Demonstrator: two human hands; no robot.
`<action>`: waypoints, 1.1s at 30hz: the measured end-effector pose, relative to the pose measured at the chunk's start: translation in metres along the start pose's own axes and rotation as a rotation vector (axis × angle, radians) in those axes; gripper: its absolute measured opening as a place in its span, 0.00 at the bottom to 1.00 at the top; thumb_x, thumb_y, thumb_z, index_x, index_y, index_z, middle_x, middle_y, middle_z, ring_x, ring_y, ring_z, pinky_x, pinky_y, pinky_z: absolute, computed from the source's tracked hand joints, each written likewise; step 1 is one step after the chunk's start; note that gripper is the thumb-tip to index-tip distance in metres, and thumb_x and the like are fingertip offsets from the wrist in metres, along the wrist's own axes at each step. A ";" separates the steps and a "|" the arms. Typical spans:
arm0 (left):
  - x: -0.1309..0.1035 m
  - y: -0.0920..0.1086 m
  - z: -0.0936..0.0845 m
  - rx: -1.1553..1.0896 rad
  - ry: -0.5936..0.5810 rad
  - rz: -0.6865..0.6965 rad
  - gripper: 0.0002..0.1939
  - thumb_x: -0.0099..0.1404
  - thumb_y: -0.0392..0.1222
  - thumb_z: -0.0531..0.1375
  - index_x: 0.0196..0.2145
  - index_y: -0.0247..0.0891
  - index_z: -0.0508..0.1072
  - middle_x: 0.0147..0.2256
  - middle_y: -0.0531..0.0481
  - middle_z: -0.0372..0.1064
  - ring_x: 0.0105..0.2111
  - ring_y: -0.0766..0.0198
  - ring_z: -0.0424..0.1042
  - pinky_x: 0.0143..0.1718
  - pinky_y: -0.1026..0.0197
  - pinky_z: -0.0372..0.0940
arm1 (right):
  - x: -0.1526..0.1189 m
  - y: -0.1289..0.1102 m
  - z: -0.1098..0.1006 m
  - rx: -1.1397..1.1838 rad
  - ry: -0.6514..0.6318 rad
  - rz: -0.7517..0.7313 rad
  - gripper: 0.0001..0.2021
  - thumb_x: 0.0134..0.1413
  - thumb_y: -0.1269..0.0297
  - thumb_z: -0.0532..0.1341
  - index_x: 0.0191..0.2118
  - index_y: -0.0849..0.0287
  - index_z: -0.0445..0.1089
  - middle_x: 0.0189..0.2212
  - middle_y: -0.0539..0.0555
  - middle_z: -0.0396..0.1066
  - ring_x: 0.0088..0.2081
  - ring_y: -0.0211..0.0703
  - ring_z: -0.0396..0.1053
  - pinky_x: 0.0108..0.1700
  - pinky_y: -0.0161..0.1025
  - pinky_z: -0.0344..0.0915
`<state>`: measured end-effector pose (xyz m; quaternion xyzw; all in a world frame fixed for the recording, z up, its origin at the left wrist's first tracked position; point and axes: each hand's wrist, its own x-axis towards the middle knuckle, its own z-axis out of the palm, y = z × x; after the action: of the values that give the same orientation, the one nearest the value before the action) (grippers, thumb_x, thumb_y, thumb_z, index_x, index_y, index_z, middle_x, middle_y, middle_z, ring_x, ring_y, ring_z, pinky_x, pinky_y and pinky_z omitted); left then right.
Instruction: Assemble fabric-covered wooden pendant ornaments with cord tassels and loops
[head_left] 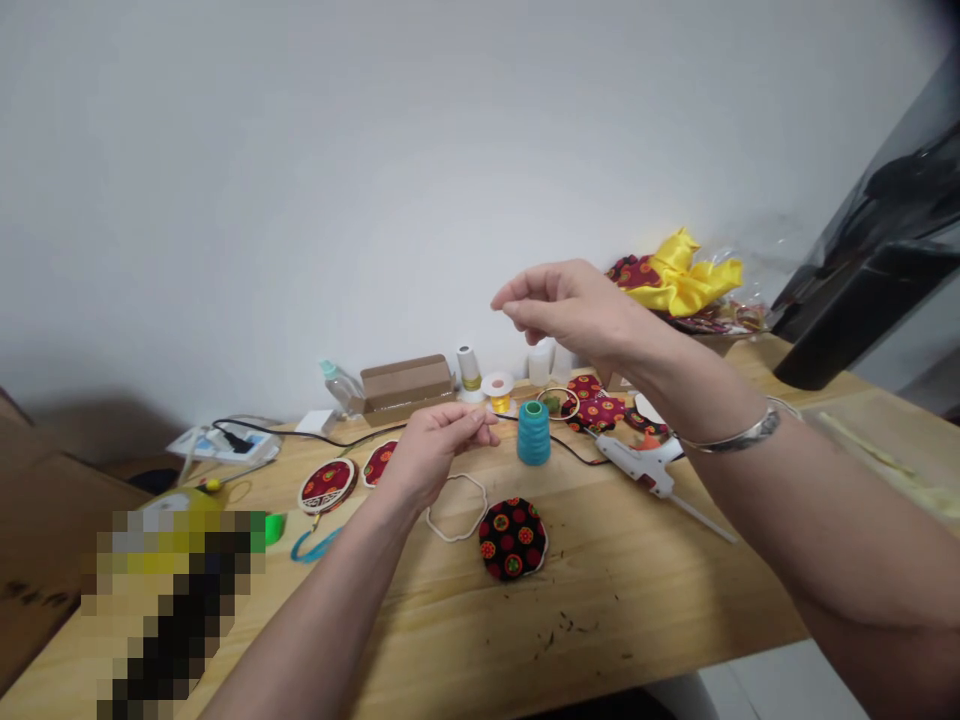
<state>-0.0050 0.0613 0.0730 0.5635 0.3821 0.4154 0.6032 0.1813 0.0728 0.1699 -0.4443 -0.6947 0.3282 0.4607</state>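
Observation:
My left hand (442, 445) is held low over the table, thumb and fingers pinched together. Higher up and to the right, my right hand (562, 305) is raised against the wall with its fingertips pinched too. Whatever is between the fingers of either hand is too fine to make out. Just right of my left hand stands a teal thread spool (534, 435). Below lie a scalloped white ring (456, 508) and a round pad of black and red patterned fabric (513, 540) with a pale edge.
A white glue gun (637, 465) lies at right, near patterned fabric pieces (592, 405). Yellow satin (682, 280) is piled behind. At left are a round fabric ornament (327, 486), a power strip (225, 442) and a cardboard box (409, 385). A black cable crosses the back.

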 end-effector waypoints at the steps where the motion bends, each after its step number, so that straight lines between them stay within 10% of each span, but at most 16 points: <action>1: 0.000 0.000 0.000 -0.002 -0.008 -0.008 0.12 0.55 0.39 0.62 0.18 0.32 0.73 0.26 0.50 0.70 0.27 0.68 0.69 0.34 0.64 0.62 | 0.000 0.001 -0.001 0.001 0.000 0.000 0.06 0.48 0.74 0.57 0.33 0.65 0.71 0.23 0.50 0.66 0.23 0.31 0.61 0.26 0.33 0.59; 25: -0.004 -0.003 0.001 -0.145 -0.056 -0.218 0.08 0.52 0.38 0.63 0.25 0.28 0.75 0.21 0.45 0.74 0.23 0.63 0.73 0.30 0.62 0.67 | 0.007 0.015 -0.008 0.039 0.040 0.039 0.05 0.46 0.74 0.59 0.31 0.63 0.72 0.20 0.49 0.65 0.22 0.33 0.61 0.26 0.35 0.59; 33: -0.004 -0.005 0.001 -0.143 -0.064 -0.193 0.08 0.52 0.39 0.63 0.25 0.29 0.75 0.20 0.47 0.73 0.23 0.63 0.73 0.31 0.61 0.67 | 0.005 0.018 -0.012 -0.294 -0.014 -0.060 0.09 0.47 0.70 0.60 0.37 0.64 0.72 0.22 0.50 0.65 0.24 0.35 0.61 0.27 0.36 0.59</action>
<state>-0.0054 0.0573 0.0685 0.4928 0.3844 0.3635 0.6909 0.1972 0.0848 0.1606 -0.4836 -0.7516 0.2120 0.3953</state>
